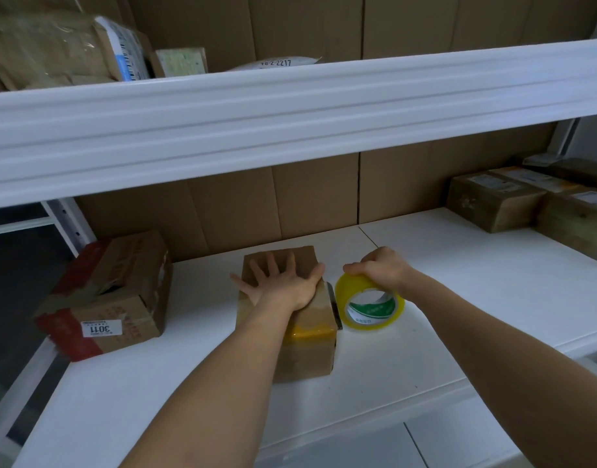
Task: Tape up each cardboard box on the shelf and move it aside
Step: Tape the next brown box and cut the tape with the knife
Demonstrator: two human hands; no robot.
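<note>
White shelf board (459, 298) fills the lower half of the head view, with brown cardboard sheets behind it and a thick white beam crossing the upper part of the frame

At lower centre stands the small cardboard box (300, 342), its long axis running from the near edge of the frame toward the back wall. A yellow strip of tape (312, 331) already lies over its near top edge. The left hand (283, 282) lies flat on the top of this box, fingers straight and spread, pressing it down and not curled around anything

Just right of the box, almost touching it, the tape roll (369, 307) stands on its edge on the board. The right hand (381, 268) comes on it from above, fingers curled over the top of the roll and gripping it. So the roll is on the right side of the box, and the right hand is the nearer one to bring it across the lid, I think along the long axis

At lower left sits another box with a red band (104, 295); more boxes (493, 197) wait at the right edge
</note>
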